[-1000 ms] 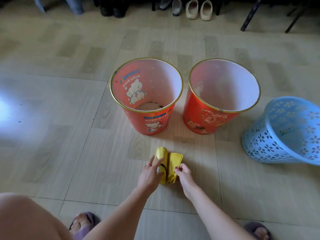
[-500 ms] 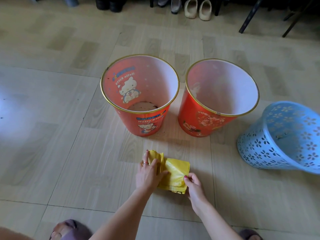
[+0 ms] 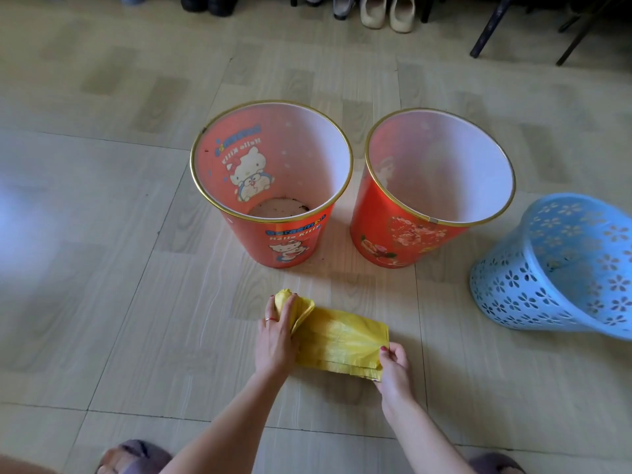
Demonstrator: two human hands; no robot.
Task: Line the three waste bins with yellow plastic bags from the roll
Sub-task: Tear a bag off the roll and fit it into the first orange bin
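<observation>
The yellow bag roll lies on the floor in front of the bins, with a strip of yellow bag unrolled to the right. My left hand presses flat on the roll. My right hand pinches the free end of the strip. Two orange bins with gold rims stand upright behind: the left orange bin with cartoon prints and the right orange bin. A blue perforated bin stands at the right edge. All three bins have no liner.
Shoes line the far wall, and dark chair legs stand at the back right. My slippered feet are at the bottom edge. Tiled floor stretches to the left of the bins.
My right hand has pulled the bag end to the right, so the strip is longer. My left hand stays on the roll.
</observation>
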